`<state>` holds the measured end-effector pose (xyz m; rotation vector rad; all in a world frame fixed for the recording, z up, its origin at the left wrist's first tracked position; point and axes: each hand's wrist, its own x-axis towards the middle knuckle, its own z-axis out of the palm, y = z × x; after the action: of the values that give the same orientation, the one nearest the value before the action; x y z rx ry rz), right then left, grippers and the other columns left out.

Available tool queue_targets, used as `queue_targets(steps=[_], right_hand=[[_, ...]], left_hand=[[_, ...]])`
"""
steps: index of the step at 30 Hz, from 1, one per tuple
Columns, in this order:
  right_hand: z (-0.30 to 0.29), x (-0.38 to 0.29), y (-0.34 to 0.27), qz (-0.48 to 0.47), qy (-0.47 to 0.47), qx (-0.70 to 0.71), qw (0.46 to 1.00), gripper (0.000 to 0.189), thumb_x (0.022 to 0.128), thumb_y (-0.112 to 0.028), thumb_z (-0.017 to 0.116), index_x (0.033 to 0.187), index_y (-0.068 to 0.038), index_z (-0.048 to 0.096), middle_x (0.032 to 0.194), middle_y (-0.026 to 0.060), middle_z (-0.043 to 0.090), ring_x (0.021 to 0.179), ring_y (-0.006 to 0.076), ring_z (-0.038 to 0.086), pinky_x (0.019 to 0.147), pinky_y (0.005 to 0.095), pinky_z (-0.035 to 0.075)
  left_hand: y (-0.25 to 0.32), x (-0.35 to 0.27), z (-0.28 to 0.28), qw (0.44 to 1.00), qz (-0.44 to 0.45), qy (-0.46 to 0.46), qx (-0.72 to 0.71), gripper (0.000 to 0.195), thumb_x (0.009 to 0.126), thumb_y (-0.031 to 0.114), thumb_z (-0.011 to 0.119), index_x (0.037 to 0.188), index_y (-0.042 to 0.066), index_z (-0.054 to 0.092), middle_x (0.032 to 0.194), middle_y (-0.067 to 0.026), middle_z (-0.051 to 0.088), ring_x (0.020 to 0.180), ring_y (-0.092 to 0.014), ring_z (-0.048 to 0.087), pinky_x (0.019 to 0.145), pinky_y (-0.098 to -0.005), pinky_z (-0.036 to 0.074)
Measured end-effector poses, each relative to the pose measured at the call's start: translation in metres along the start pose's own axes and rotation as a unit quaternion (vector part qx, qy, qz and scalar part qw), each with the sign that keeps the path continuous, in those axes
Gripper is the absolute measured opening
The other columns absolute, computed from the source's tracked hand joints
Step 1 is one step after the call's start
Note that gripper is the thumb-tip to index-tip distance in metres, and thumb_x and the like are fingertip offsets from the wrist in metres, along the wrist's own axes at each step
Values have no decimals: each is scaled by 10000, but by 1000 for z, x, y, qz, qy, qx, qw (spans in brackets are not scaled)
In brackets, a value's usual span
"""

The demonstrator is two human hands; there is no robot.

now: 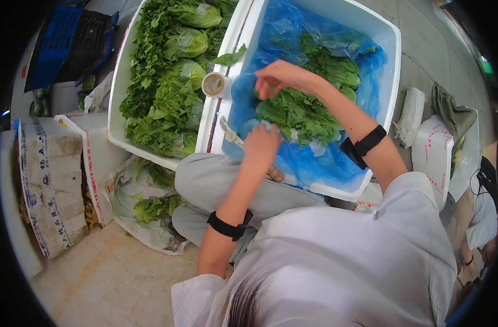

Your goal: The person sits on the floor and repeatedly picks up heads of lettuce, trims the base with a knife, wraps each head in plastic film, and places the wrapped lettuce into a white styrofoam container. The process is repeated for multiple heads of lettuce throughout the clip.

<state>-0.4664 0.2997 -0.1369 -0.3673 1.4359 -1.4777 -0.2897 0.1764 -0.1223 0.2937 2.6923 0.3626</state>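
Note:
My left hand (260,143) is at the near left part of a foam box (390,77) lined with blue plastic film (314,163); its fingertips touch whitish plastic beside leafy lettuce (298,114), and whether they grip it I cannot tell. My right hand (279,77) is over the lettuce with bent fingers, and nothing shows in it. Under my left wrist lies a tool with a curved pale blade (228,130) and a wrapped handle (275,174). A roll of clear tape (214,84) and a loose leaf (231,56) rest on the rims between both boxes.
On the left, a second foam box (117,102) holds lettuce heads, several wrapped with clear tape. Leaves lie on a plastic sheet (126,204) on the floor. Foam boxes (52,184) and a blue crate (56,45) stand farther left. A white roll (410,114) and another person (478,220) are at right.

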Motion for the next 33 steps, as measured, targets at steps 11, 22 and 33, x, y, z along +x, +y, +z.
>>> queue_targets(steps=[11,22,33], right_hand=[[13,99,162,-200,240,-685,658,270,685,-120,603,942,-33,601,969,118,576,973,292,542,813,395,464],[10,127,178,-155,350,-486,786,114,810,-79,541,884,-49,622,918,95,620,878,234,587,743,373,470],[24,98,162,-134,279,-94,946,142,846,6,500,938,-40,597,862,77,617,772,167,560,678,324,457]], left_hand=[[-5,-21,-36,995,-61,-8,-74,283,847,267,596,948,14,520,843,-158,593,819,-327,611,657,-426,511],[-4,-23,-42,993,-74,-32,-85,308,881,305,554,985,20,500,853,-185,593,785,-370,610,654,-452,505],[-13,-28,-42,991,-84,-21,-102,327,889,305,540,1043,18,517,854,-171,596,778,-374,605,649,-456,497]])
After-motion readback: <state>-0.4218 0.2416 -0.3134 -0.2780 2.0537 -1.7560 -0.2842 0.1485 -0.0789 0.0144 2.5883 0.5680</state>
